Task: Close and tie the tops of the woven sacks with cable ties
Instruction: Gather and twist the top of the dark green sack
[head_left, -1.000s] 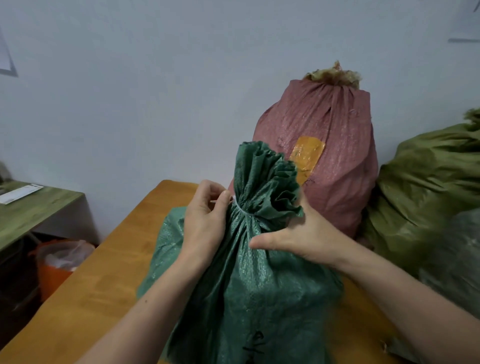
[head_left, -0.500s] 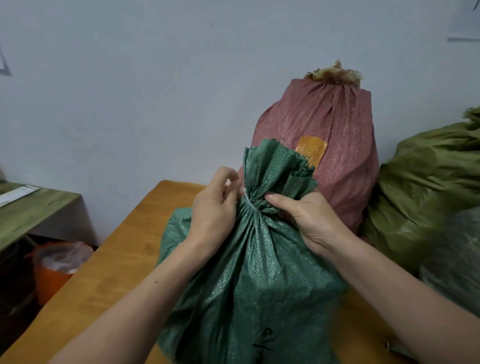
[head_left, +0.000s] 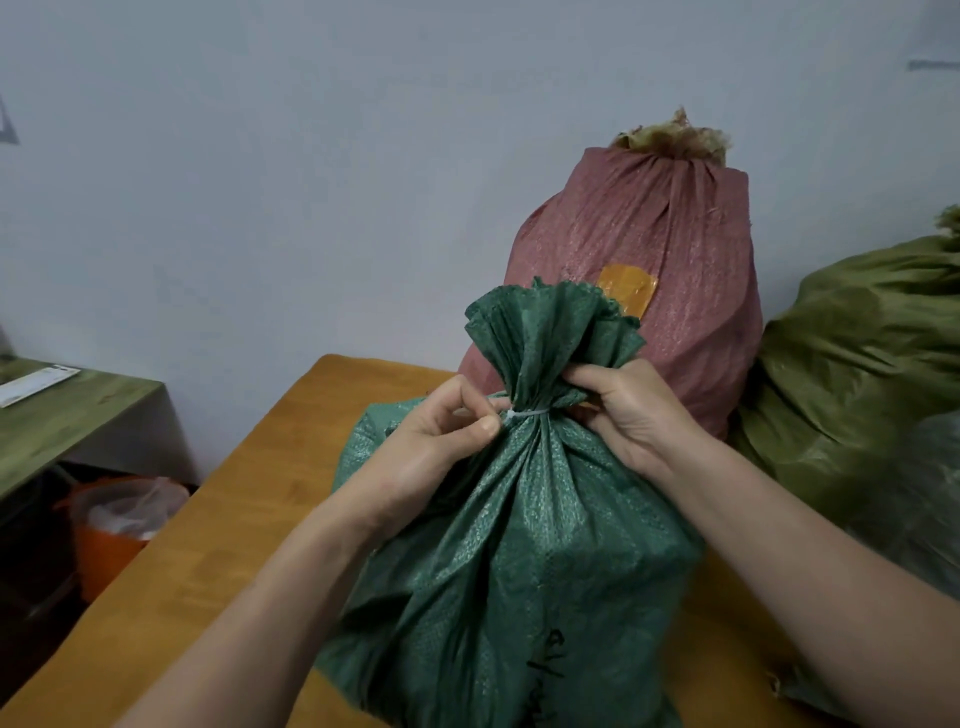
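Green sack (head_left: 519, 545) stands upright on table (head_left: 234, 519), mid-width, toward near edge. Top is gathered to a neck w/ 1 white cable tie (head_left: 532, 413) round it. L hand (head_left: 441, 447) pinches the tie's end at the neck's left side, thumb and forefinger clenched on it. R hand (head_left: 634, 410) grasps the bunched neck on the right, at tie level.

Judgement: woven plastic, soft, crinkly, fairly slick; folds may creep unless neck is held tight. Body looks full, prob. moderately heavy, stable on its base. Best hold: neck next to the tie, not the flared top. Tie looks snug; final pull prob. remains.

Red sack (head_left: 675, 249) at far edge, top gathered shut, tie not visible. Olive sack (head_left: 857, 364) at right edge.
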